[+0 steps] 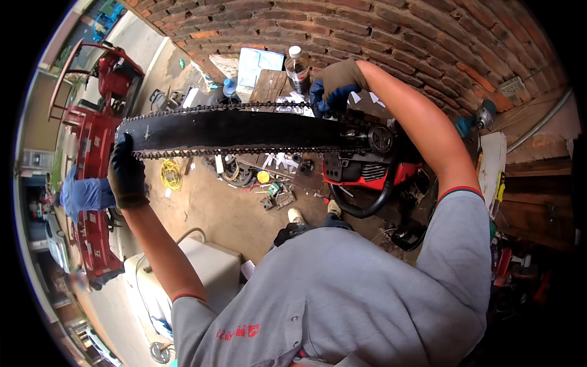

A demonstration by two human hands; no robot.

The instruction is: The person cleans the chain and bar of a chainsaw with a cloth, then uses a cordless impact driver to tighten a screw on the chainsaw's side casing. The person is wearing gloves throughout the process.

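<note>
A chainsaw's long black guide bar (238, 129) lies across the view, its tip to the left. The saw chain (220, 151) runs along both of its edges, and along the far edge it stands a little off the bar. My left hand (128, 174), in a dark-palmed work glove, is closed round the bar's tip and the chain there. At the bar's other end my right hand (336, 87), gloved too, has its fingers curled on the chain's far run. Below and to the right of it sits the red and black chainsaw body (367, 173), with a round metal part showing beside the bar.
A brick wall (391, 43) rises behind the work. Near it stand a dark bottle with a white cap (298, 70) and a blue-capped bottle (229, 88). Yellow cord (171, 174) and loose parts litter the floor. A person in blue (88, 194) is by a red vehicle (92, 131) at left.
</note>
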